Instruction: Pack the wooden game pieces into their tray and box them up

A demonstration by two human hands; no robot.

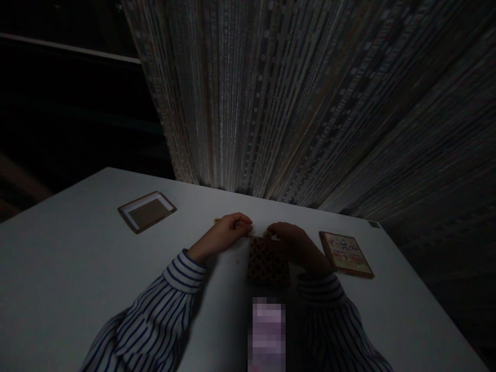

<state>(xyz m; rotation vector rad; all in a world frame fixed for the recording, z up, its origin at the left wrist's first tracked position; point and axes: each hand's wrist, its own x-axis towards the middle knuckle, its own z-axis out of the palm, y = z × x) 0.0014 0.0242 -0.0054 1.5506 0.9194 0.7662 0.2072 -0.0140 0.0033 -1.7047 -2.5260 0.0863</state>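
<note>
A dark block of round pieces packed in rows (pixel 267 263) lies on the white table in front of me. My right hand (pixel 292 240) is above its far right part and hides some of it. Between that hand's fingertips is a small pale round piece (pixel 267 234), over the block's far edge. My left hand (pixel 227 231) is at the far left corner of the block, fingers curled together; whether they hold anything is too dark to see. Just behind its wrist side, a yellowish round piece (pixel 217 220) with a dark mark lies on the table, partly covered by the hand.
To the left on the white table (pixel 93 248) lies an open shallow box part (pixel 147 211) with a pale inside. A flat box with a printed cover (pixel 346 253) rests at the right. A striped curtain (pixel 248 103) hangs along the table's far edge.
</note>
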